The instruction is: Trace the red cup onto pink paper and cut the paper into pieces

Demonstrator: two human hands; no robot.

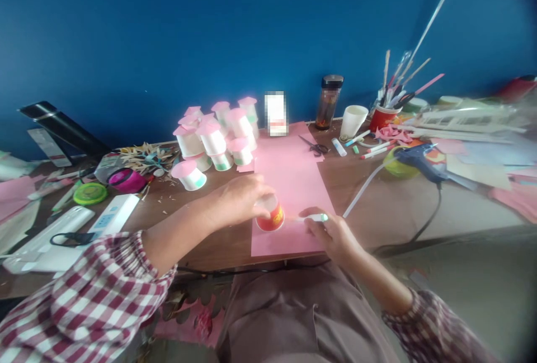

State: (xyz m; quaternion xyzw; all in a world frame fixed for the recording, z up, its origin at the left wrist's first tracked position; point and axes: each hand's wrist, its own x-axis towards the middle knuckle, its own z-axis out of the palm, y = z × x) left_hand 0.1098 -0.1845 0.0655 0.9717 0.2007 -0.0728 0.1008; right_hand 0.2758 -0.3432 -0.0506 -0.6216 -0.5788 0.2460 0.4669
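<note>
My left hand (pixel 245 198) is closed round a red-and-white paper cup (pixel 274 218), which stands on the near part of a pink paper sheet (pixel 285 184). Part of the cup is hidden behind my fingers. Just right of the cup, my right hand (pixel 331 231) grips a white marker pen (pixel 315 218) with a green end, its other end pointing at the cup. The pen's tip is blurred, so I cannot tell whether it touches the cup or the paper. Left of the sheet, several white cups (pixel 212 139) with pink paper tops stand stacked.
Scissors (pixel 315 146), a glue stick (pixel 339 147), a white cup (pixel 353 122) and a dark bottle (pixel 329 103) stand or lie behind. At right rests a blue glue gun (pixel 423 161) with its cord. Power strips (pixel 111 217) and a green lid (pixel 90 193) are at left.
</note>
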